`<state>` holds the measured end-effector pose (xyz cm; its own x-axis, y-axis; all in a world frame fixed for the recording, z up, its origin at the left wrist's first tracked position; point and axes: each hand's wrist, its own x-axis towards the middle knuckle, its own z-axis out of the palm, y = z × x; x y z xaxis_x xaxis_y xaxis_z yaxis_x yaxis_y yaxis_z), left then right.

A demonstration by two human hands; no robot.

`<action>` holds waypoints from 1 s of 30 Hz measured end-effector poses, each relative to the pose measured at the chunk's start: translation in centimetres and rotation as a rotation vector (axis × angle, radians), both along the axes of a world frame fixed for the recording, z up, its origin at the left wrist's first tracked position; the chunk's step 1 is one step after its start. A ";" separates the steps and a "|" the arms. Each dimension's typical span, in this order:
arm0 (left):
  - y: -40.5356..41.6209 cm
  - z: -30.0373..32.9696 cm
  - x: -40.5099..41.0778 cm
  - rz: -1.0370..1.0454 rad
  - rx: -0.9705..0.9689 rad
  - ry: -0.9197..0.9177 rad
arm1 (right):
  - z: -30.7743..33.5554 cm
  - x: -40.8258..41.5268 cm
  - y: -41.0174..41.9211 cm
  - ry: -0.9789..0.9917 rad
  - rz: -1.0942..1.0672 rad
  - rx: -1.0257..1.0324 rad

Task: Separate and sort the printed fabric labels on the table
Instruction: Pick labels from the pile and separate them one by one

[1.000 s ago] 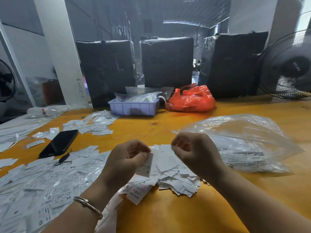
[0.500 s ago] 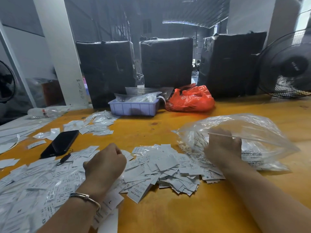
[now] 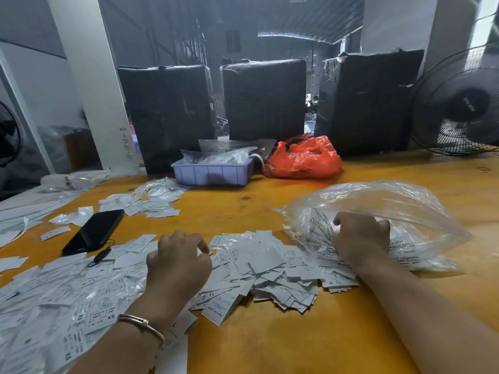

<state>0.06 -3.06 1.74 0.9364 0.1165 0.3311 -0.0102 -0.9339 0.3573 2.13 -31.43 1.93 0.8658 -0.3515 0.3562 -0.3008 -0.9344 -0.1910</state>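
Labels (image 3: 272,268), small white rectangles of thin printed fabric with size letters and fine black text, lie in a loose overlapping heap on the orange tabletop (image 3: 283,344) near its front edge, between the two hands. More of them spread toward the left edge, many under crinkled clear film. A smaller scatter (image 3: 151,198) sits further back, toward the lilac tray (image 3: 213,172). The left hand (image 3: 179,263) rests over the left side of the heap with its fingers curled downward; whether its grip has pinched a label cannot be told, since the fingertips are hidden behind the knuckles. The right hand (image 3: 360,234) reaches into the mouth of a clear plastic bag (image 3: 399,211) lying toward the right edge, its fingers curled against the printed film and the labels at the opening; what it grips, if anything, is hidden. The step in hand looks like gathering: drawing more labels out of the bag to the heap while the left hand picks through what is there. Next, a single label would need peeling off the stack, and the slips are slick, flat and prone to cling together, so a fingertip slide to fan the edges seems called for. A glossy black phone (image 3: 94,230) lies beside the left spread, and a crumpled red bag (image 3: 305,159) sits at the back.
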 end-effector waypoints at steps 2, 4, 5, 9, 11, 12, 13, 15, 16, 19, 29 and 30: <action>-0.3 -0.1 -0.1 -0.088 -0.057 -0.025 | 0.0 0.0 0.0 0.054 -0.030 -0.032; -0.6 -0.1 -0.4 -0.210 -0.141 -0.037 | -0.1 0.1 0.0 0.111 -0.039 -0.054; -0.7 -0.1 -0.5 -0.276 -0.179 -0.032 | -0.1 0.1 -0.1 0.106 -0.038 -0.052; -1.1 -0.2 -0.8 -0.426 -0.215 0.001 | -0.1 0.1 -0.5 0.038 -0.022 -0.019; -1.2 -0.2 -0.9 -0.441 -0.216 -0.002 | -0.1 0.2 -0.6 -0.005 -0.017 -0.021; -1.2 -0.2 -0.9 -0.443 -0.220 -0.007 | -0.1 0.2 -0.6 -0.053 -0.015 -0.018; -1.2 -0.2 -0.9 -0.443 -0.223 -0.011 | -0.1 0.2 -0.6 -0.124 -0.009 -0.003; -1.2 -0.2 -0.9 -0.444 -0.228 -0.016 | 0.0 0.1 -0.4 -0.302 0.022 0.069; -1.2 -0.2 -0.9 -0.446 -0.230 -0.016 | 0.1 0.0 -0.2 -0.383 0.044 0.132; -1.2 -0.3 -0.8 -0.453 -0.230 -0.021 | 0.2 -0.2 0.4 -0.526 0.125 0.390; -1.2 -0.6 -0.5 -0.478 -0.242 -0.061 | 1.3 -1.9 3.5 -0.230 0.511 1.220; -1.3 -0.5 -0.6 -0.490 -0.284 -0.066 | 1.4 -2.1 3.8 -0.170 0.570 1.263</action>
